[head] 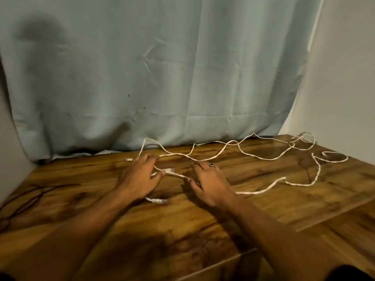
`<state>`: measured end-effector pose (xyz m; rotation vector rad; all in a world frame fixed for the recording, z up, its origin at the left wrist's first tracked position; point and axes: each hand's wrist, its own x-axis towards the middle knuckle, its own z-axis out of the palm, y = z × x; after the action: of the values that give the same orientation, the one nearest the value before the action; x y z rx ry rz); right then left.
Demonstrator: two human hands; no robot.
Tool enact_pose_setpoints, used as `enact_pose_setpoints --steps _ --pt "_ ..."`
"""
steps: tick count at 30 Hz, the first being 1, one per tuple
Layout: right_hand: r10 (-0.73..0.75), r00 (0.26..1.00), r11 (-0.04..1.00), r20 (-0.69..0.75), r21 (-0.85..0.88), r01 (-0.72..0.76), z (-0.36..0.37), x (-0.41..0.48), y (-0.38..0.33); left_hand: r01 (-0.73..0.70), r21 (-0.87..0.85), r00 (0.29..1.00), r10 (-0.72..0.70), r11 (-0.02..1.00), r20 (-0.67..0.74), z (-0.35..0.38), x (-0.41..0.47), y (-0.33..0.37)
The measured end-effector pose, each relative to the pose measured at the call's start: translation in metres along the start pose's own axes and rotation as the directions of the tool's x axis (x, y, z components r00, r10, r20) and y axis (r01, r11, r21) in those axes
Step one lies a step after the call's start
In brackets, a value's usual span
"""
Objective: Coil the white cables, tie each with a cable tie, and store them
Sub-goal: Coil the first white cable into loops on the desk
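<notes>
Loose white cables (261,157) sprawl in wavy lines over the far half of the wooden table (203,230), from the middle to the back right corner. One plug end (169,170) lies between my hands and another plug end (159,200) lies just below my left wrist. My left hand (140,177) is spread flat over the cable at the centre left, fingers straight. My right hand (209,183), with a dark ring on one finger, also lies flat on the table over a cable strand. Neither hand grips anything.
A pale blue curtain (162,78) hangs right behind the table's far edge. Thin dark wires (30,197) lie on the table at the left edge. A white wall (345,67) stands at the right. A raised seam (334,216) crosses the table's right front.
</notes>
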<state>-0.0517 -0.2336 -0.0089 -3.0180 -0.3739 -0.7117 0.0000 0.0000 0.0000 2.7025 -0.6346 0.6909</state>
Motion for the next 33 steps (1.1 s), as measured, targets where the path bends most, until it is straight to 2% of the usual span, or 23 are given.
enact_pose_setpoints --steps 2,4,7,8,9,10,11,12,13,14,15,19,22,24,26,30,32,33 --pt "0.061 0.997 0.998 0.048 0.009 -0.061 0.005 -0.008 0.003 0.178 0.081 0.98 -0.184 0.981 0.08 0.003 -0.009 0.0" --pt "0.119 0.989 0.993 0.083 0.001 -0.119 0.009 -0.015 0.006 0.294 0.15 0.944 -0.312 0.944 0.11 0.007 -0.018 -0.003" --pt "0.146 0.986 0.989 0.075 0.007 -0.147 0.016 -0.016 0.009 0.368 0.23 0.91 -0.4 0.901 0.111 0.013 -0.024 -0.007" --pt "0.163 0.985 0.986 0.064 0.023 -0.165 0.016 -0.016 0.01 0.379 0.192 0.91 -0.402 0.905 0.101 0.016 -0.024 -0.009" --pt "0.181 0.982 0.983 0.052 0.026 -0.183 0.017 -0.016 0.011 0.393 0.067 0.911 -0.398 0.917 0.106 0.02 -0.024 -0.01" --pt "0.198 0.979 0.979 0.04 0.029 -0.2 0.018 -0.015 0.011 0.399 -0.165 0.915 -0.38 0.902 0.134 0.024 -0.023 -0.01" --pt "0.208 0.978 0.977 0.027 0.031 -0.209 0.018 -0.014 0.012 0.386 -0.454 0.922 -0.35 0.803 0.165 0.026 -0.021 -0.008" --pt "0.208 0.978 0.977 0.022 0.031 -0.209 0.019 -0.014 0.012 0.36 -0.69 0.927 -0.322 0.628 0.191 0.027 -0.018 -0.003" --pt "0.204 0.979 0.979 0.017 0.021 -0.205 0.02 -0.014 0.011 0.34 -0.83 0.927 -0.307 0.443 0.216 0.024 -0.014 0.003" --pt "0.195 0.981 0.981 0.012 0.009 -0.195 0.021 -0.013 0.011 0.328 -0.896 0.926 -0.292 0.3 0.241 0.023 -0.008 0.008" --pt "0.182 0.983 0.983 0.007 -0.006 -0.181 0.022 -0.013 0.011 0.316 -0.924 0.926 -0.281 0.216 0.251 0.023 -0.001 0.012" --pt "0.139 0.99 0.989 0.031 -0.057 -0.137 0.022 -0.011 0.009 0.237 -0.971 0.939 -0.265 0.04 0.219 0.018 0.035 0.026" --pt "0.152 0.987 0.987 0.05 -0.065 -0.148 0.023 -0.009 0.01 0.227 -0.965 0.963 -0.118 -0.131 0.243 0.011 0.056 0.034" --pt "0.148 0.987 0.987 0.059 -0.073 -0.144 0.025 -0.005 0.011 0.22 -0.966 0.973 -0.042 -0.139 0.228 0.008 0.065 0.036" --pt "0.137 0.988 0.989 0.075 -0.064 -0.133 0.028 0.0 0.01 0.223 -0.971 0.974 -0.018 -0.09 0.225 0.009 0.068 0.039" --pt "0.145 0.985 0.986 0.097 -0.099 -0.135 0.034 0.014 0.008 0.219 -0.975 0.966 -0.147 0.025 0.213 0.021 0.066 0.041" --pt "0.168 0.978 0.981 0.121 -0.115 -0.155 0.036 0.019 0.006 0.236 -0.972 0.95 -0.211 -0.002 0.231 0.03 0.068 0.034" --pt "0.176 0.977 0.981 0.124 -0.105 -0.163 0.037 0.02 0.006 0.246 -0.966 0.943 -0.211 -0.072 0.256 0.033 0.07 0.03"
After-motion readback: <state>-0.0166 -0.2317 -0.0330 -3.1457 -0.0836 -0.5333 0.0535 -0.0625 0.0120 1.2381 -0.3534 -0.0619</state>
